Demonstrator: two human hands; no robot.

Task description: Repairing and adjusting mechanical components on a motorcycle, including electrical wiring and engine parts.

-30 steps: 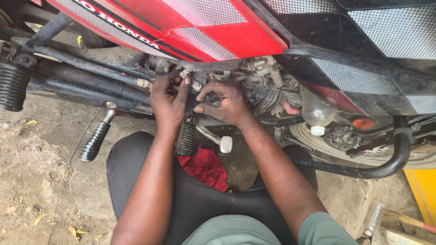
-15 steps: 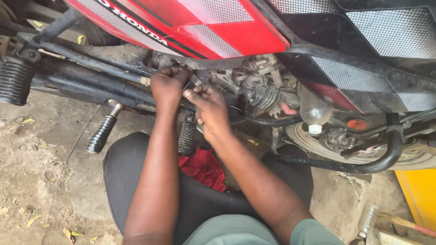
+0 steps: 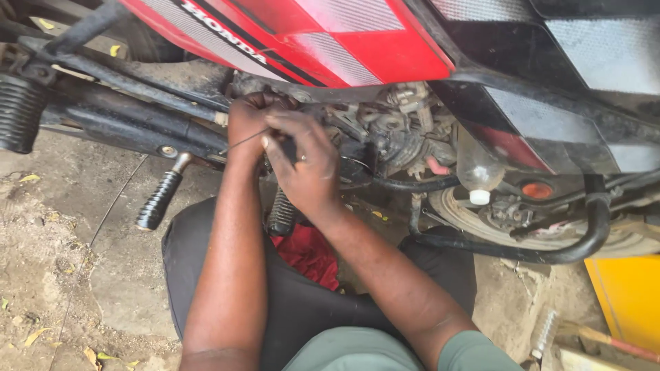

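Both hands work close together under the red side panel [image 3: 357,41] of a motorcycle, near the engine parts [image 3: 399,130]. The left hand [image 3: 251,127] is curled shut against the dark metal there, and a thin wire [image 3: 244,139] runs across it; the wire's long axis goes slightly upward from left to right, toward the right hand [image 3: 306,168]. The right hand's fingers [image 3: 285,130] are pinched together at the wire's right end, but I cannot tell if they really hold it. A slanted white stripe with letters lies on the red panel, upper left. A small clear plastic bottle [image 3: 476,165] with a white cap hangs cap-down beside the engine; its content is not visible. A red cloth [image 3: 306,253] lies under the hands, and a black ribbed footpeg [image 3: 158,199] points down-left.
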